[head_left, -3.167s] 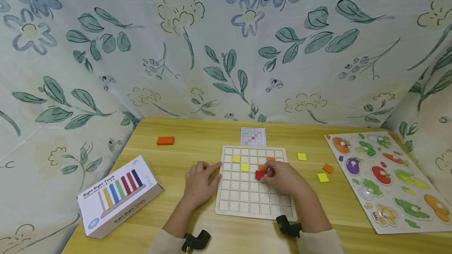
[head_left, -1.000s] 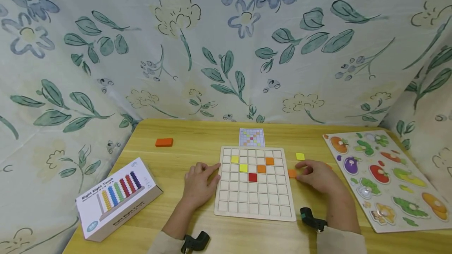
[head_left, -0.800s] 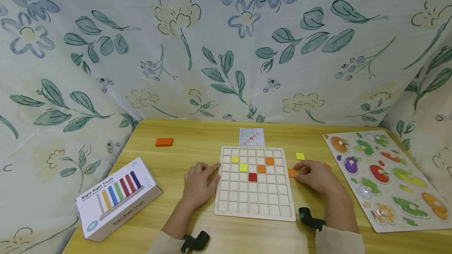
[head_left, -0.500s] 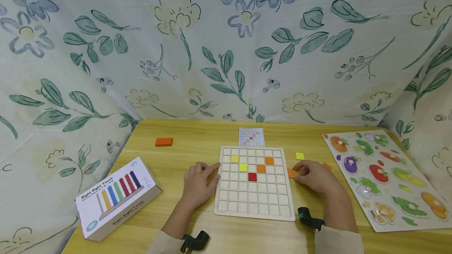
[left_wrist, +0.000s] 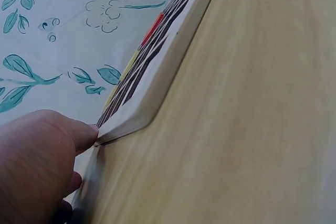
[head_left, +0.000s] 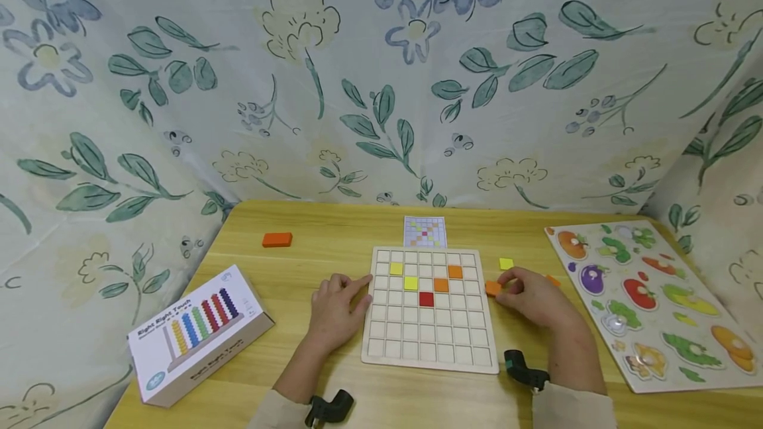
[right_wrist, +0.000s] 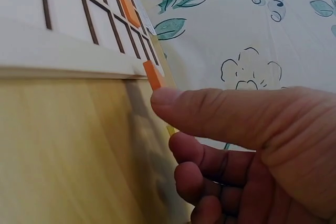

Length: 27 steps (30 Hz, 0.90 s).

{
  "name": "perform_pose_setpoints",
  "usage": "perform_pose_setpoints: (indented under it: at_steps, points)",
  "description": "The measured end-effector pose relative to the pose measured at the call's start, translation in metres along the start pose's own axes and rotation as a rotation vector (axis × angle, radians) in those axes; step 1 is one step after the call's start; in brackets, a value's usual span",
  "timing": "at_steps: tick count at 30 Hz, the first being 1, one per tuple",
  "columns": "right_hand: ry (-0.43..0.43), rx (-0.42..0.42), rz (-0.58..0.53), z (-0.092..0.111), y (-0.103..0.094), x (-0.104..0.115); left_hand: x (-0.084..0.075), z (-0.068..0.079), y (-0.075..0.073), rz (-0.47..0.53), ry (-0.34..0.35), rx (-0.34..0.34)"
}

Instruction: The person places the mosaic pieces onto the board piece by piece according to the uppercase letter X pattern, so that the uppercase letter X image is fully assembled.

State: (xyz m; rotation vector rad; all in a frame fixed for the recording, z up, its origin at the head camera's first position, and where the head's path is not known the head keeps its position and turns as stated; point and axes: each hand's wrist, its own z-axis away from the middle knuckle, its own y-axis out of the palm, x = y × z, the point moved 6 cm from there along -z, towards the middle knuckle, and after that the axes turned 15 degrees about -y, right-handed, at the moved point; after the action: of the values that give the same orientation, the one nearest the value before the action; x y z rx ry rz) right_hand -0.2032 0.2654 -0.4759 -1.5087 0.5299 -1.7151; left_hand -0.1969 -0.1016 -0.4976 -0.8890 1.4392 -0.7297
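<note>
A pale wooden grid board lies in the middle of the table in the head view. In its cells sit a red tile, yellow tiles and orange tiles. My left hand touches the board's left edge with index finger and thumb; the left wrist view shows the thumb against that edge. Just past the board's right edge, my right hand pinches an orange tile between thumb and fingers. A small printed grid card lies behind the board.
A loose yellow tile and a partly hidden orange tile lie on the right. Farther right is a vegetable puzzle board. On the left stand a white box and an orange block. Floral cloth hangs behind.
The red tile, earlier in my right hand over the board, now sits in a cell. My right hand has moved right and pinches an orange tile, now slightly raised. The left hand has stayed put.
</note>
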Motion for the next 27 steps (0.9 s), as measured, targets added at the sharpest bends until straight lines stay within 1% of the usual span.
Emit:
perform_pose_setpoints:
  at_steps: [8, 18, 25, 27]
  points:
    - [-0.013, -0.005, -0.008, -0.001, 0.004, 0.008, 0.001, 0.001, -0.001, 0.001, -0.005, 0.005]
    - [-0.012, 0.006, -0.021, -0.003, 0.008, 0.015, 0.004, -0.001, 0.002, -0.010, -0.004, -0.002]
    - [-0.068, 0.017, 0.005, -0.004, 0.011, 0.027, 0.002, -0.001, 0.002, -0.004, 0.005, 0.004]
    - [-0.072, 0.022, 0.005, -0.005, 0.013, 0.031, 0.003, -0.001, 0.002, -0.005, 0.004, 0.005]
